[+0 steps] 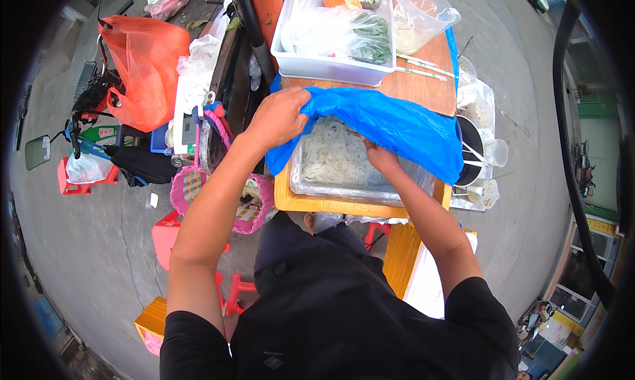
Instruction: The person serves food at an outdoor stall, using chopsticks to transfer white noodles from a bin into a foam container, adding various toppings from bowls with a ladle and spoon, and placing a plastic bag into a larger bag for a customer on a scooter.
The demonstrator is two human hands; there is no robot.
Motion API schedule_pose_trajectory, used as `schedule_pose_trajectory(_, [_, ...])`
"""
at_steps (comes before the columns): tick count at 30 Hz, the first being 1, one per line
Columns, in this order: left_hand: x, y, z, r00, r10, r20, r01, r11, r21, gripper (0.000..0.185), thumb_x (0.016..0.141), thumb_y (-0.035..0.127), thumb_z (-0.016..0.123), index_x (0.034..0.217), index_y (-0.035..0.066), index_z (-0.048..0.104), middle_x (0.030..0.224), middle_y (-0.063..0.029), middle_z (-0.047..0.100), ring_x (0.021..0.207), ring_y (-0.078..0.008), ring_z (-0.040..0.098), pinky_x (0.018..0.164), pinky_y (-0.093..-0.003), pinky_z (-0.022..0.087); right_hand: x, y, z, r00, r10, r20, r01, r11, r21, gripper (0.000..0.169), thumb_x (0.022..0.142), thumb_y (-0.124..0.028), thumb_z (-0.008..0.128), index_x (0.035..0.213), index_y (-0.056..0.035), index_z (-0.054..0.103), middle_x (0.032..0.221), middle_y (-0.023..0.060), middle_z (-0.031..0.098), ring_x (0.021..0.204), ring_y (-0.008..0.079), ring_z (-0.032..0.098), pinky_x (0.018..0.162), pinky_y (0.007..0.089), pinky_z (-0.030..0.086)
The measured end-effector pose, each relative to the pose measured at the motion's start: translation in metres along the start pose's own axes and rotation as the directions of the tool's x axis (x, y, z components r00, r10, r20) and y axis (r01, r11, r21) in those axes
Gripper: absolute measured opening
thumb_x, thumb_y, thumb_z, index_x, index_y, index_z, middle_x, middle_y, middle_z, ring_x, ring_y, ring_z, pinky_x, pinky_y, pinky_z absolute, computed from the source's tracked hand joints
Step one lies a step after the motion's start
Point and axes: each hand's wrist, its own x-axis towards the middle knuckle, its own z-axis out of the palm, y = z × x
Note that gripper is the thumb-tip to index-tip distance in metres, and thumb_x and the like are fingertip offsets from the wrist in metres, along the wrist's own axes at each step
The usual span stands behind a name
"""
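Observation:
My left hand (280,114) grips the edge of a blue plastic sheet (402,124) and holds it raised at the left. Beneath the sheet is a clear plastic-lined tray (347,194) set in a yellow wooden frame (317,204). Pale translucent noodles (325,154) fill its left and middle part. My right hand (381,157) reaches under the sheet, over the noodles' right side. Its fingertips are partly hidden, and a thin dark thing near them is too small to make out.
Beyond the sheet stands a white plastic bin (332,67) with bagged greens, beside a clear measuring jug (421,18) and wrapped chopsticks (421,72). A black pot (471,152) and cups line the right. At left are a pink woven basket (188,191) and a red plastic bag (144,67).

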Motion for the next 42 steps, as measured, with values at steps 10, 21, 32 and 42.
schedule_pose_trajectory(10, [0.003, -0.022, 0.001, 0.998, 0.062, 0.028, -0.053, 0.968, -0.244, 0.019, 0.079, 0.005, 0.057, 0.097, 0.0, 0.062, 0.091, -0.0213, 0.062, 0.088, -0.0441, 0.062, 0.077, -0.0475, 0.05, -0.023, -0.07, 0.038, 0.912, 0.158, 0.379, -0.366, 0.734, 0.573, 0.012, 0.096, -0.011, 0.065, 0.099, -0.0012, 0.072, 0.097, 0.0114, 0.076, 0.094, 0.0214, 0.072, 0.085, 0.0342, 0.055])
schedule_pose_trajectory(21, [-0.005, -0.031, -0.012, 0.987, 0.14, 0.072, -0.099, 0.906, -0.411, 0.025, 0.077, 0.005, 0.058, 0.1, -0.001, 0.064, 0.097, -0.0209, 0.064, 0.093, -0.0432, 0.062, 0.082, -0.0468, 0.051, -0.067, 0.004, -0.005, 0.855, 0.48, 0.198, -0.519, 0.8, 0.301, 0.011, 0.092, -0.012, 0.071, 0.096, -0.0027, 0.074, 0.092, 0.0072, 0.077, 0.086, 0.0181, 0.072, 0.079, 0.0309, 0.056])
schedule_pose_trajectory(32, [-0.019, -0.029, -0.023, 0.989, 0.129, 0.07, -0.084, 0.891, -0.446, 0.028, 0.075, 0.003, 0.058, 0.101, -0.002, 0.065, 0.098, -0.0207, 0.063, 0.094, -0.0424, 0.063, 0.083, -0.0446, 0.052, -0.052, 0.005, 0.008, 0.879, 0.444, -0.172, -0.427, 0.895, 0.129, 0.023, 0.093, -0.024, 0.066, 0.108, -0.0076, 0.073, 0.112, 0.0209, 0.072, 0.102, 0.042, 0.068, 0.089, 0.048, 0.054])
schedule_pose_trajectory(42, [-0.022, -0.012, -0.027, 0.993, 0.101, 0.058, -0.066, 0.899, -0.433, 0.018, 0.08, 0.003, 0.061, 0.098, -0.001, 0.063, 0.09, -0.0177, 0.061, 0.086, -0.0387, 0.062, 0.076, -0.0411, 0.051, -0.033, -0.049, 0.042, 0.799, 0.508, 0.321, -0.589, 0.553, 0.59, 0.028, 0.094, -0.028, 0.063, 0.111, -0.0077, 0.073, 0.117, 0.0186, 0.072, 0.106, 0.037, 0.068, 0.093, 0.0445, 0.054])
